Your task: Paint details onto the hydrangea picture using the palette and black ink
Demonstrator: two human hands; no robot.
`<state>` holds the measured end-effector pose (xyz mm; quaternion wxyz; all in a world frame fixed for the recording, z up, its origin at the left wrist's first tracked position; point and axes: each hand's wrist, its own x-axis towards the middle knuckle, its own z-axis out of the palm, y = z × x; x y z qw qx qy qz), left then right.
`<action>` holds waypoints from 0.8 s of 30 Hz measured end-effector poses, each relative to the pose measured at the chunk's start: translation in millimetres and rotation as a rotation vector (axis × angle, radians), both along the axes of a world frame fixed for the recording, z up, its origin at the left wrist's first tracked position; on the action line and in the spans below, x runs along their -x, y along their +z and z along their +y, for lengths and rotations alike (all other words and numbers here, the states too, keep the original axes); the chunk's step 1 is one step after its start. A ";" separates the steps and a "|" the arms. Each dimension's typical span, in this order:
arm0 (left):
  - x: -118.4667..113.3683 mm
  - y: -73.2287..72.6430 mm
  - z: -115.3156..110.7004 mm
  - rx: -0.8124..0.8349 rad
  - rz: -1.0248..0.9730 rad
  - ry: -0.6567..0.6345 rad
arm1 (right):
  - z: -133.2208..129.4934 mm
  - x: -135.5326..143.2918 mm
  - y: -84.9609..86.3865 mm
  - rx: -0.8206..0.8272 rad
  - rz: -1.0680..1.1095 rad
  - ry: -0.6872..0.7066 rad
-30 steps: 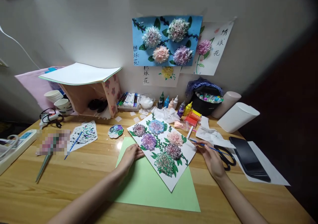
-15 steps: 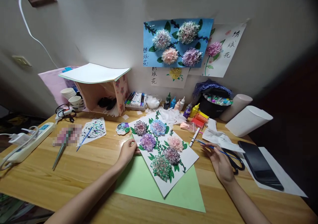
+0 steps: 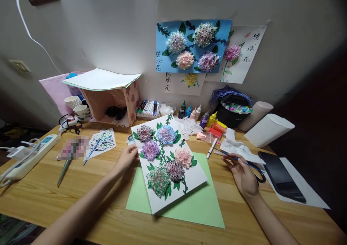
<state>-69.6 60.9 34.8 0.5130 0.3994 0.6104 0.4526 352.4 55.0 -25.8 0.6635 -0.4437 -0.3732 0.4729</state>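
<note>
The wood-grain desk (image 3: 100, 201) bears a light green paper sheet (image 3: 202, 212), a white power strip (image 3: 31, 161), paint-streaked paper (image 3: 93, 139), a white marker (image 3: 211, 148) and squeeze bottles (image 3: 211, 120).

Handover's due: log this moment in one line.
left hand: holds flower picture edge | right hand: holds blue paintbrush | green sheet: under flower picture

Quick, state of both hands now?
Left hand: closed on the edge of the flower picture.
Right hand: closed, holding a blue paintbrush.
</note>
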 end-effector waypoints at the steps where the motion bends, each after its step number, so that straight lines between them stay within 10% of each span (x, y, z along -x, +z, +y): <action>1: -2.8 0.2 10.5 0.005 0.012 -0.026 | -0.2 -0.6 0.7 -0.005 0.003 -0.009; 14: -34.8 -14.9 109.2 0.082 0.193 -0.317 | -7.0 4.5 22.1 -0.088 -0.082 -0.030; 24: 26.4 0.2 54.8 -0.376 0.460 -0.136 | 7.4 110.1 116.6 -0.321 -0.670 0.352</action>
